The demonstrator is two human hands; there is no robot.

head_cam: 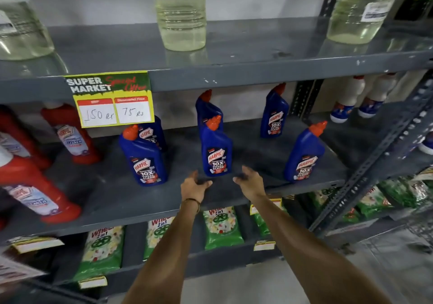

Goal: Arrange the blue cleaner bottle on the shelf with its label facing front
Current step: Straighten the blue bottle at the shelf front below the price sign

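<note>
A blue cleaner bottle (216, 149) with an orange cap stands upright on the grey middle shelf (121, 193), its label turned toward me. My left hand (194, 186) hovers just below and left of its base, fingers apart, holding nothing. My right hand (249, 182) is just below and right of the base, also open and empty. Neither hand touches the bottle. Several more blue bottles stand on the same shelf: one at the left front (144, 158), one at the right front (304, 153), others behind.
Red cleaner bottles (39, 186) fill the shelf's left end. A yellow price tag (112, 99) hangs from the upper shelf edge. Clear bottles of pale liquid (181, 15) stand above. Green detergent packs (222, 228) lie on the lower shelf. A slotted metal upright (375, 160) stands at right.
</note>
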